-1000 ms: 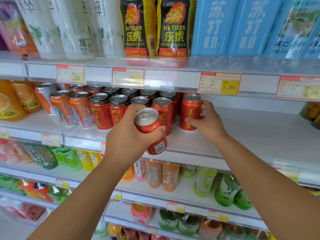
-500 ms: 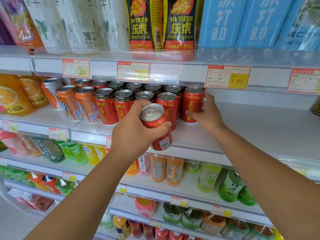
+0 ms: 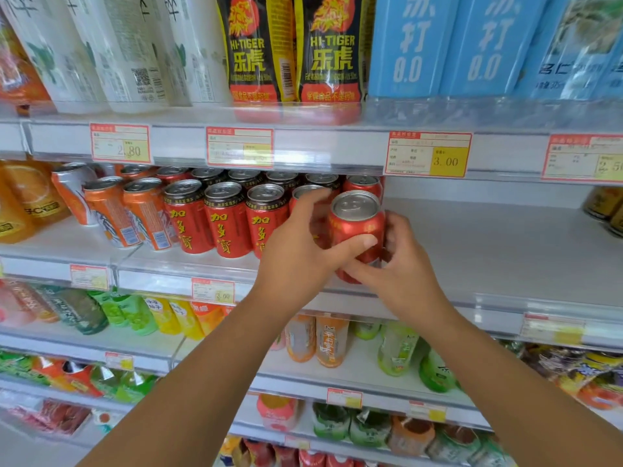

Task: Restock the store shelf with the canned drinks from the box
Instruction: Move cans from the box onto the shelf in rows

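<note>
Well, we hold a red can at the front of the shelf, our left hand wrapped round it and our right hand curled against its right side. Just left of it, rows of cans stand filled in; the bare stretch to the right suggests much restocking remains.

Top shelf:
- two black-and-yellow bottles, each "HI-TIGER 乐虎"
- blue packs, "苏打 0.0"
- further blue pack at the right, "名仁"

Red-bordered tags on its front edge:
- left tag, "2.80"
- centre tag, illegible
- right-of-centre tag, "3.00" on yellow
- far-right tag, cut off, "2.5"

Middle shelf:
- red cans, "加多寶" in yellow, set vertically
- lower edge tag, "3.00"

Remaining labels too blurred to read
</note>
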### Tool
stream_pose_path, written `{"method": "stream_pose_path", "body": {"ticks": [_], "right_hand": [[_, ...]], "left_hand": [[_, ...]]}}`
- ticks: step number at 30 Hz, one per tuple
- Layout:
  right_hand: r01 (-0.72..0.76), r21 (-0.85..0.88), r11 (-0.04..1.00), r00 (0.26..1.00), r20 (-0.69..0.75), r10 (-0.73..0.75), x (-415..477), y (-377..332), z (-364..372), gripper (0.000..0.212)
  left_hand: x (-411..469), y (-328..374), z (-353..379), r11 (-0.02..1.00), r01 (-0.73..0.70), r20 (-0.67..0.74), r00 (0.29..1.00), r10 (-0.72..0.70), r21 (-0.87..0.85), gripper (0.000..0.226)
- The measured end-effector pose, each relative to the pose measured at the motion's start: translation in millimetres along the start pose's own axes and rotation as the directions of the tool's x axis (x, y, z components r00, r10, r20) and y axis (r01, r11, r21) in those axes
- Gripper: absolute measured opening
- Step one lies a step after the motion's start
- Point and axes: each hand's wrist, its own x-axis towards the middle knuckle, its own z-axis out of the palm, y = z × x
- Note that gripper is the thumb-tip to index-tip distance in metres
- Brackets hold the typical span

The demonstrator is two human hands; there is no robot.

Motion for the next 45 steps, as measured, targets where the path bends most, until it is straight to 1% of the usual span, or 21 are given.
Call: {"method": "stream_pose_path", "body": {"ticks": [1, 2, 3, 5, 6, 8, 10, 15, 17, 18, 20, 21, 23, 26, 28, 30, 34, 40, 42, 44, 45], "right_hand": [[-0.014, -0.016, 1.000, 1.000, -0.023, 0.013, 4, 3, -4, 0.073], [-0.028, -0.044, 0.999, 0.999, -0.039, 0.027, 9, 6, -9, 0.073], [-0.043, -0.073, 0.996, 0.998, -0.040, 0.040, 15, 10, -12, 0.072], [-0.083, -0.118, 0.990, 0.996, -0.001, 0.084, 24, 16, -15, 0.067], [-0.105, -0.129, 0.986, 0.994, 0.022, 0.109, 28, 20, -16, 0.066], [-0.138, -0.141, 0.980, 0.988, 0.049, 0.146, 32, 25, -18, 0.065], [-0.164, -0.132, 0.978, 0.982, 0.074, 0.175, 34, 27, -20, 0.064], [-0.202, -0.184, 0.962, 0.943, 0.228, 0.241, 39, 24, -31, 0.055], [-0.219, -0.189, 0.957, 0.934, 0.242, 0.262, 39, 22, -32, 0.055], [-0.230, -0.179, 0.957, 0.941, 0.209, 0.265, 39, 22, -30, 0.060], [-0.241, -0.130, 0.962, 0.963, 0.093, 0.254, 37, 23, -22, 0.070], [-0.232, -0.127, 0.964, 0.970, 0.040, 0.238, 35, 24, -17, 0.070], [-0.208, -0.169, 0.963, 0.978, -0.013, 0.209, 33, 25, -10, 0.065], [-0.189, -0.229, 0.955, 0.981, -0.006, 0.193, 37, 29, -9, 0.058], [-0.182, -0.268, 0.946, 0.981, 0.021, 0.195, 41, 29, -11, 0.058], [-0.174, -0.260, 0.950, 0.981, 0.042, 0.191, 41, 29, -10, 0.058], [-0.167, -0.204, 0.965, 0.985, 0.004, 0.172, 39, 26, -5, 0.059], [-0.154, -0.219, 0.963, 0.988, -0.008, 0.156, 42, 30, -2, 0.058], [-0.164, -0.239, 0.957, 0.986, -0.014, 0.166, 41, 31, -2, 0.062], [-0.142, -0.243, 0.960, 0.988, -0.088, 0.124, 34, 32, -1, 0.068], [-0.098, -0.217, 0.971, 0.983, -0.174, 0.060, 27, 32, 0, 0.068]], "left_hand": [[-3, -9, -3, 1.000, -0.013, 0.011, 1.000, 0.013, 0.015, 0.082], [-6, -22, -6, 0.997, -0.024, 0.016, 1.000, 0.023, 0.075, 0.076], [-10, -36, -10, 0.985, -0.028, 0.016, 1.000, 0.026, 0.168, 0.067], [-19, -66, -17, 0.927, -0.053, 0.015, 0.999, 0.051, 0.372, 0.052], [-23, -79, -18, 0.889, -0.088, 0.021, 0.996, 0.087, 0.449, 0.050], [-27, -99, -14, 0.838, -0.162, 0.017, 0.984, 0.180, 0.520, 0.051], [-28, -108, -8, 0.817, -0.206, 0.012, 0.972, 0.236, 0.538, 0.051], [-29, -114, -3, 0.800, -0.249, 0.006, 0.956, 0.293, 0.546, 0.048], [-29, -115, -3, 0.803, -0.253, -0.003, 0.953, 0.302, 0.539, 0.048], [-30, -115, -2, 0.805, -0.251, -0.007, 0.953, 0.302, 0.537, 0.048], [-30, -115, -2, 0.806, -0.242, -0.009, 0.956, 0.293, 0.540, 0.048], [-30, -116, -1, 0.805, -0.240, -0.008, 0.957, 0.291, 0.542, 0.048], [-30, -117, -1, 0.806, -0.238, -0.012, 0.957, 0.291, 0.542, 0.048], [-31, -117, -1, 0.807, -0.236, -0.016, 0.957, 0.290, 0.542, 0.048], [-30, -116, 0, 0.805, -0.232, -0.010, 0.959, 0.283, 0.546, 0.049], [-31, -116, 0, 0.808, -0.228, -0.009, 0.961, 0.277, 0.544, 0.049], [-31, -115, -2, 0.811, -0.225, -0.007, 0.962, 0.272, 0.540, 0.049], [-31, -117, -2, 0.809, -0.231, -0.004, 0.961, 0.277, 0.541, 0.050], [-30, -116, -3, 0.811, -0.234, 0.010, 0.962, 0.271, 0.537, 0.051], [-31, -112, -6, 0.842, -0.231, 0.005, 0.965, 0.262, 0.488, 0.049], [-34, -110, -9, 0.871, -0.219, -0.022, 0.967, 0.254, 0.441, 0.048]]}}
